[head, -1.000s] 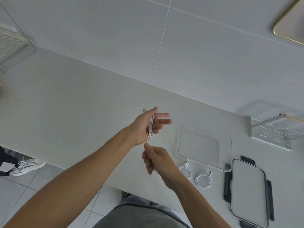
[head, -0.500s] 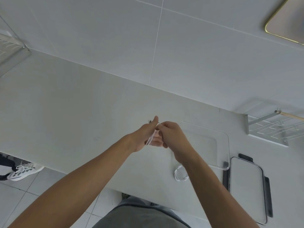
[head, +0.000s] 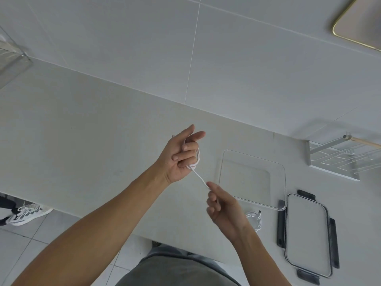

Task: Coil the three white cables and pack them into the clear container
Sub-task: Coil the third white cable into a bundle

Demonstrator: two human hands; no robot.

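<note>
Cable (head: 195, 162) looped round left hand (head: 181, 156) fingers, tail pinched by right hand (head: 222, 205) | thin, limp, light, springs loose, so pinch across all loops | coiled spare (head: 254, 220) on counter beside empty container (head: 284, 182)

Two thin white cables show: one wound cable (head: 194, 159) looped round the fingers of the left hand (head: 181, 155), its tail pinched by the right hand (head: 221, 205), and one coiled cable (head: 255, 218) just beyond that pinch. One clear rectangular plastic container (head: 252, 153). One clear lid with dark grey clips (head: 308, 234).
</note>
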